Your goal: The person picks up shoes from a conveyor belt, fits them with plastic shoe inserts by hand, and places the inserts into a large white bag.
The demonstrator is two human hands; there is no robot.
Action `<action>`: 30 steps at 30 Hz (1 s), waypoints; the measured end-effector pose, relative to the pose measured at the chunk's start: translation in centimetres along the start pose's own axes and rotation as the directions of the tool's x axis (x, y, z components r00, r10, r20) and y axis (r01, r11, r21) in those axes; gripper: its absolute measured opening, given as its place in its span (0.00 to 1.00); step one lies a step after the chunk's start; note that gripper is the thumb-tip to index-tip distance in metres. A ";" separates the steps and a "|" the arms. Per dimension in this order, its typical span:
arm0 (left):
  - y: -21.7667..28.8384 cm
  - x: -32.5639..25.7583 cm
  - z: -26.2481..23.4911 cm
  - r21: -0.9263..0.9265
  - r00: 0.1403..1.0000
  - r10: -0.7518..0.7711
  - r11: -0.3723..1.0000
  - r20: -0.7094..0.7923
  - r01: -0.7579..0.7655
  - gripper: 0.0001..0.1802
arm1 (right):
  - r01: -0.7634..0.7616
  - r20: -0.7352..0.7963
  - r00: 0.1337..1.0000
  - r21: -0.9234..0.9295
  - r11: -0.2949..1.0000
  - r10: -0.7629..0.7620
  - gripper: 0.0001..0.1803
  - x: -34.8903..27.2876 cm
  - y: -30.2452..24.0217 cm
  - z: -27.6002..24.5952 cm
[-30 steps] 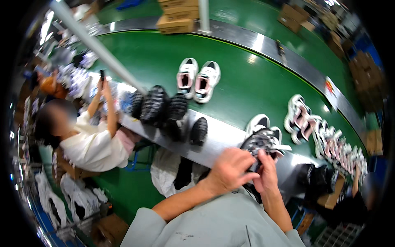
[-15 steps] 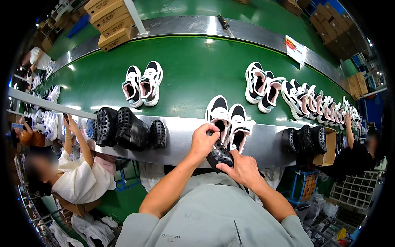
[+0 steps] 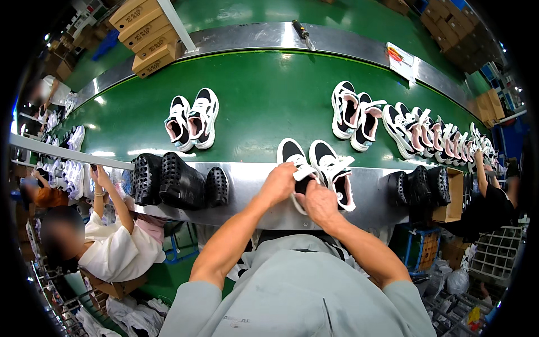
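Black-and-white sneaker pair (image 3: 317, 168): on the near steel rail of the green conveyor (image 3: 264, 101). Left hand (image 3: 279, 182) and right hand (image 3: 318, 203) pinch the left shoe's white strap, apparently unfinished; right shoe untouched. Black soles (image 3: 177, 181) left; other pairs far and right.

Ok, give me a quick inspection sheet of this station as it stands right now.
Surface: green conveyor belt with steel rim.
Job's things: black-and-white sneaker pair on the rim, white strap between the hands.
Clutter: black moulded soles; other sneaker pairs; cardboard boxes.
Hands: left hand and right hand both on the near sneaker.
Cables: nothing seen.
Surroundings: seated co-worker in white top; wire basket.
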State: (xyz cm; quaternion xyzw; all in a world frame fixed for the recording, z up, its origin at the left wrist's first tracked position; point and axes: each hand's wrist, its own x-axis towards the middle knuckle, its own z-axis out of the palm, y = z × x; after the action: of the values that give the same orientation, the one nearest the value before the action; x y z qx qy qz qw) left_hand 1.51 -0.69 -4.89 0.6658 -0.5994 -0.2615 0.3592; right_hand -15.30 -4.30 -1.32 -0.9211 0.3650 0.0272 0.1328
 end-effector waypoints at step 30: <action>4.9 -8.6 -0.1 0.260 0.972 -0.012 0.963 -0.234 0.074 0.36 | -0.179 -0.181 0.931 0.530 0.829 0.317 0.16 -3.0 2.7 -1.2</action>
State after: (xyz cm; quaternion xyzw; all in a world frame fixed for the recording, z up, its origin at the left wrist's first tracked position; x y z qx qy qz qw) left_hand -2.70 7.70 -1.64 0.7469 -0.5688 -0.1073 0.3272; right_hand -19.36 -4.48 -0.33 -0.7936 0.4908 -0.1734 0.3150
